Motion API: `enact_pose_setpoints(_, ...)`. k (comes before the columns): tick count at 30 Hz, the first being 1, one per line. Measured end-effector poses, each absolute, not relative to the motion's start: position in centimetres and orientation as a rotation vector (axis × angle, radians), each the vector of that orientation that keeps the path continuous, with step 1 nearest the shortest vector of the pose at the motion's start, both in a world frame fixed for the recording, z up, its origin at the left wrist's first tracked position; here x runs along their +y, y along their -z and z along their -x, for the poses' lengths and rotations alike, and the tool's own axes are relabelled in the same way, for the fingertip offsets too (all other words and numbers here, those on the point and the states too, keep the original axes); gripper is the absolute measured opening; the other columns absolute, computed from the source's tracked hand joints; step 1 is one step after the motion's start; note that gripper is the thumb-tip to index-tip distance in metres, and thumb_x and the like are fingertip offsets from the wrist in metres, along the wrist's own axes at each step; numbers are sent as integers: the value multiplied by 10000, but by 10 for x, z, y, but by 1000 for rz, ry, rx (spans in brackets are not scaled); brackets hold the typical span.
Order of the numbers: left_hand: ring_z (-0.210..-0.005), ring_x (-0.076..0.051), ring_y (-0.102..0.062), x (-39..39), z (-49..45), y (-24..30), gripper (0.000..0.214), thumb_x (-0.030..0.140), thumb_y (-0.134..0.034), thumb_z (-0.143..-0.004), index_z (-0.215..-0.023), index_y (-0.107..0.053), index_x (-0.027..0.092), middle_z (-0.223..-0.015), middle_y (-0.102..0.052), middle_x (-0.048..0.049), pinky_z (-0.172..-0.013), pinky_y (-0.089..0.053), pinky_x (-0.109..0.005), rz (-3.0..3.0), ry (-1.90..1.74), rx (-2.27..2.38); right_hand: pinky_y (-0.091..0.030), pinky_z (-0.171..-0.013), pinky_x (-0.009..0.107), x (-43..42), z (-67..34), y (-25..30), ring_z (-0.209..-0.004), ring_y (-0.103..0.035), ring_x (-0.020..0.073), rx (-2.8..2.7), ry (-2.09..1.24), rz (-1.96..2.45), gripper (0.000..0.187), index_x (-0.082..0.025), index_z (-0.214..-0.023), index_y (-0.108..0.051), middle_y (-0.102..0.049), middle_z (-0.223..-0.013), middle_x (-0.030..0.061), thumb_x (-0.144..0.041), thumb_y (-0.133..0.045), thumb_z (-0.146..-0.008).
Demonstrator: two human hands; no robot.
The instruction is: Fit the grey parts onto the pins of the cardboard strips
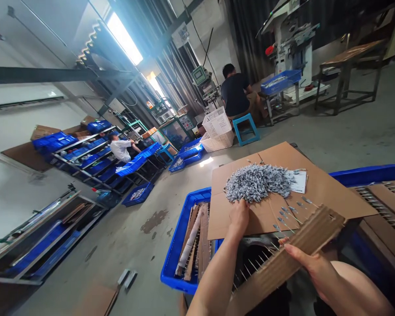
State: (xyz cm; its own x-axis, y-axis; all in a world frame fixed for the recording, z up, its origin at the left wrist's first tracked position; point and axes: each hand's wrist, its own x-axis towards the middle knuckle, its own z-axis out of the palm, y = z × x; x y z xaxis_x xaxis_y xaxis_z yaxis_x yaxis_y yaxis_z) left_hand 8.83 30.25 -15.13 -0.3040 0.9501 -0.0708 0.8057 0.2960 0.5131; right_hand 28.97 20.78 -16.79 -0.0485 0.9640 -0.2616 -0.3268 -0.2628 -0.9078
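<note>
A flat cardboard sheet [319,184] lies across blue crates and carries a heap of small grey parts with thin wire leads [258,182]. My left hand [238,217] reaches to the near edge of the heap, fingers curled into the parts. My right hand [311,263] grips a long strip of corrugated cardboard [303,248], held slanted below the sheet. A few grey parts [288,215] stand in a row along the strip's upper edge with their leads stuck into it. A small white paper slip [298,181] lies beside the heap.
A blue crate [177,245] under the sheet holds more cardboard strips; another blue crate [370,173] is at right. One person sits on a blue stool [246,129] at a machine beside white baskets [217,129]. Another person [121,148] works by shelves of blue trays.
</note>
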Motion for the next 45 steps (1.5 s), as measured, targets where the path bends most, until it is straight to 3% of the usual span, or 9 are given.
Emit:
enact_pose_setpoints(4,-927,-213,-593,278,-86,144,228,186,-504,-863,-1058,-621,180,-978,-648,-98,-842,-420,-315,-1542,-640,2080,-562,-731,395,207,-290,168,-777,-703,324,-823,-1552,1157,157,-234,-703,-784,-784,-729,69,-363,-770,-616)
enact_pose_setpoints(8,-677,-148,-597,233,-96,125,325,403,-501,-891,-1023,-623,132,-726,-622,-35,-700,-481,-273,-1250,-980,1692,-565,-728,413,203,-289,168,-772,-706,332,-852,-1587,1157,214,-228,-726,-783,-791,-749,76,-409,-772,-614)
enact_pose_setpoints(10,-640,-139,-599,211,-105,114,399,500,-662,-771,-919,-628,131,-665,-622,-21,-684,-494,-270,-951,-1204,1411,-564,-741,424,201,-288,169,-775,-711,338,-891,-1581,1155,214,-231,-725,-780,-795,-761,79,-410,-779,-607)
enact_pose_setpoints(12,-633,-139,-614,195,-114,108,439,485,-796,-637,-827,-611,135,-646,-635,-22,-678,-502,-266,-719,-1296,1254,-562,-758,425,200,-288,171,-795,-713,339,-947,-1589,1145,207,-236,-731,-782,-798,-776,78,-410,-777,-619)
enact_pose_setpoints(15,-604,-131,-627,185,-124,110,460,422,-871,-548,-751,-572,138,-648,-644,-18,-657,-507,-252,-531,-1316,1178,-563,-747,414,199,-286,176,-791,-714,330,-1003,-1633,1116,215,-237,-749,-781,-799,-779,75,-424,-770,-644)
enact_pose_setpoints(23,-590,-115,-617,185,-125,125,402,403,-835,-634,-729,-554,133,-671,-663,-34,-653,-518,-244,-540,-1323,1170,-568,-700,422,201,-284,179,-740,-714,332,-1018,-1606,1168,249,-209,-736,-782,-794,-748,94,-433,-771,-628)
enact_pose_setpoints(45,-552,-103,-597,187,-131,119,411,405,-844,-610,-691,-547,133,-621,-645,-10,-629,-508,-231,-568,-1274,1222,-572,-692,371,200,-283,180,-738,-716,299,-980,-1629,1131,176,-211,-723,-774,-793,-748,75,-365,-773,-636)
